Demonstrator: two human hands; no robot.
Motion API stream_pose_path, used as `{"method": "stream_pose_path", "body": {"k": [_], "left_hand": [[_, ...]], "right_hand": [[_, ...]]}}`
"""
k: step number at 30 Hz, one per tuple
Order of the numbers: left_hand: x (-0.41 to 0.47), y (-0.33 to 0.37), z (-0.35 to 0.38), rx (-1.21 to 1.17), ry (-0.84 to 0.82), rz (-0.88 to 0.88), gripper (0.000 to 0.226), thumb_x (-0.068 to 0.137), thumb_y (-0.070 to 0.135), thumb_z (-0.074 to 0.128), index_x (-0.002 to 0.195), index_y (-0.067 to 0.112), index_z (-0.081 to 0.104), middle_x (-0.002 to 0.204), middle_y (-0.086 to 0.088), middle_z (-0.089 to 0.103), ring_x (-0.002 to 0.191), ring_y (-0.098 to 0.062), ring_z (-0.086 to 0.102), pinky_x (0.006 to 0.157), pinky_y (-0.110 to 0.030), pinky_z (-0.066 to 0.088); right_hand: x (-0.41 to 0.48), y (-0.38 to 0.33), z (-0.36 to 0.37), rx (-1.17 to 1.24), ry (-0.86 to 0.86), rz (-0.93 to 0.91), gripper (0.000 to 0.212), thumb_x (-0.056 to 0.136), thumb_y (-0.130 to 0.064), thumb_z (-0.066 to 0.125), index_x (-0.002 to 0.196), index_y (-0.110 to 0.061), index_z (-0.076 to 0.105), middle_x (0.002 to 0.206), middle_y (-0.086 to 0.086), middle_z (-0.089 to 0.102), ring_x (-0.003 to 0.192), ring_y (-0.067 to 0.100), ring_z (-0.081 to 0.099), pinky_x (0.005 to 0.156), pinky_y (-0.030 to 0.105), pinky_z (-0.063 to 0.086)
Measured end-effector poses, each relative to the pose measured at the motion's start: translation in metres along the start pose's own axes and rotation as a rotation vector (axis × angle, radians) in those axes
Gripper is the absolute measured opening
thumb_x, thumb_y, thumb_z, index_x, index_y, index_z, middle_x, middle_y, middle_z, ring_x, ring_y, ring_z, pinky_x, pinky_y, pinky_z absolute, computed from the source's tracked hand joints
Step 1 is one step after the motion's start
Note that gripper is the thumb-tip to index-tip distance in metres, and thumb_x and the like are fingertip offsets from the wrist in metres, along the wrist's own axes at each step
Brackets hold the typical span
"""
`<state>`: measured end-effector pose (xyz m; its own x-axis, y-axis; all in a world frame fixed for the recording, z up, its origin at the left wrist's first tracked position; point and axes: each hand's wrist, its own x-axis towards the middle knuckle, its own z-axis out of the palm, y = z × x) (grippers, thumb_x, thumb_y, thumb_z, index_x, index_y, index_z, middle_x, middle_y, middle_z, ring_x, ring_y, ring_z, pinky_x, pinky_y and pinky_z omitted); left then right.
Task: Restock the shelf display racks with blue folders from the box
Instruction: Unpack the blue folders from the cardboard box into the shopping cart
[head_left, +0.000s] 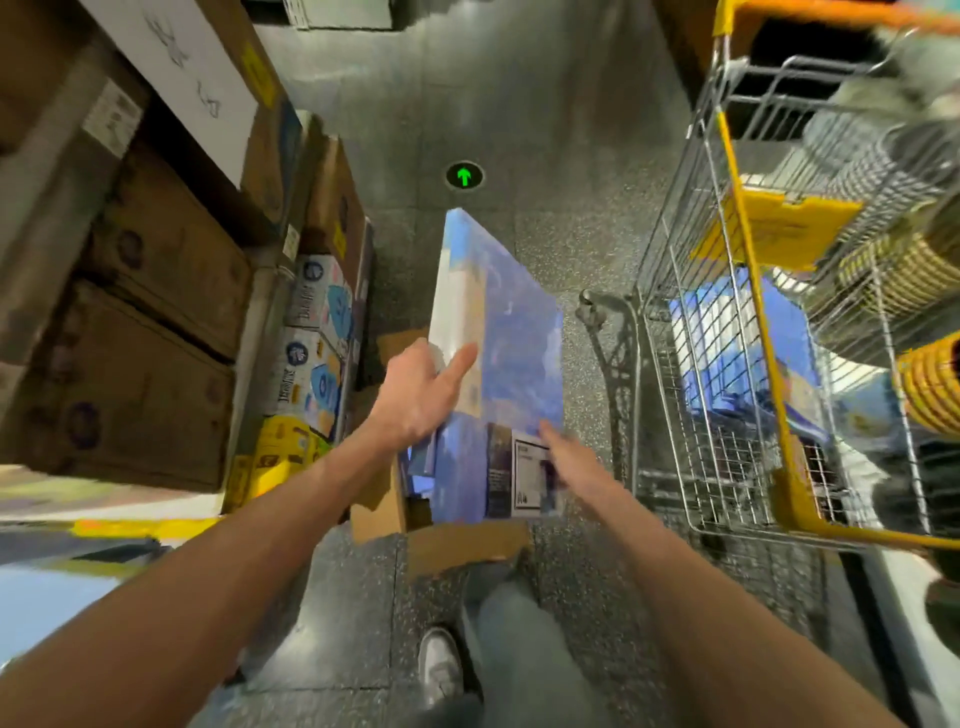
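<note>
Cartons (156, 260) crowd the shelf left of the fingers. Left hand (418, 400) grips the left edge of the blue folders (519, 338), forefinger straight on the face; the stack tilts above the open box (382, 499). Right hand (569, 460), blurred, touches its lower right corner; grasp cannot be told. Open floor (571, 234) beyond the fingertips; wire cart (727, 364) close right.

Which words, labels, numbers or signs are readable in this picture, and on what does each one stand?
Green arrow on the floor: a sign only, no words.
White label on the blue folders: print blurred, unreadable.
Sticker on the cardboard box: too blurred to read.
Printed cartons at the left: lettering blurred, unreadable.
No word or number can be read anywhere.
</note>
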<state>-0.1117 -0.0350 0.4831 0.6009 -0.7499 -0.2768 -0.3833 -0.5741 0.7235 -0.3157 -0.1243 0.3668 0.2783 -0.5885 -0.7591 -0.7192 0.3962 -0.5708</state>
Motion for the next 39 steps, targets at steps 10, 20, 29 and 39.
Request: {"method": "stream_pose_path", "body": {"k": [10,20,29,39], "left_hand": [[-0.088,0.033,-0.031,-0.164,-0.026,0.128,0.045,0.097,0.059,0.051,0.077,0.019,0.056,0.082,0.001,0.067,0.078,-0.017,0.063,0.070,-0.033,0.044],[-0.134,0.085,0.001,-0.338,-0.178,0.253,0.012,0.096,0.043,0.064,0.091,0.033,0.060,0.102,0.006,0.072,0.098,-0.018,0.070,0.090,-0.042,0.056],[-0.133,0.161,0.071,-0.319,-0.327,0.214,0.037,0.099,0.041,0.059,0.124,0.016,0.046,0.114,0.000,0.062,0.104,-0.021,0.065,0.085,-0.039,0.056],[-0.119,0.266,0.198,-0.213,-0.278,0.282,0.021,0.103,0.030,0.054,0.096,0.012,0.065,0.092,-0.006,0.072,0.082,-0.025,0.070,0.066,-0.048,0.057]], "right_hand": [[-0.125,0.023,-0.032,0.538,0.166,-0.027,0.057,0.080,-0.054,0.075,0.113,-0.010,0.059,0.108,0.018,0.072,0.088,0.031,0.073,0.068,0.040,0.061],[-0.189,0.051,-0.079,0.744,0.506,-0.140,0.036,0.084,-0.037,0.078,0.089,-0.009,0.057,0.096,0.022,0.073,0.080,0.035,0.072,0.072,0.049,0.062],[-0.213,0.087,-0.166,0.795,0.664,-0.137,0.029,0.084,-0.036,0.078,0.082,-0.012,0.062,0.092,0.014,0.075,0.080,0.033,0.074,0.072,0.047,0.062],[-0.174,0.137,-0.306,0.732,0.697,-0.042,0.031,0.094,-0.032,0.066,0.075,-0.010,0.056,0.076,0.009,0.061,0.059,0.019,0.059,0.049,0.025,0.050]]}}
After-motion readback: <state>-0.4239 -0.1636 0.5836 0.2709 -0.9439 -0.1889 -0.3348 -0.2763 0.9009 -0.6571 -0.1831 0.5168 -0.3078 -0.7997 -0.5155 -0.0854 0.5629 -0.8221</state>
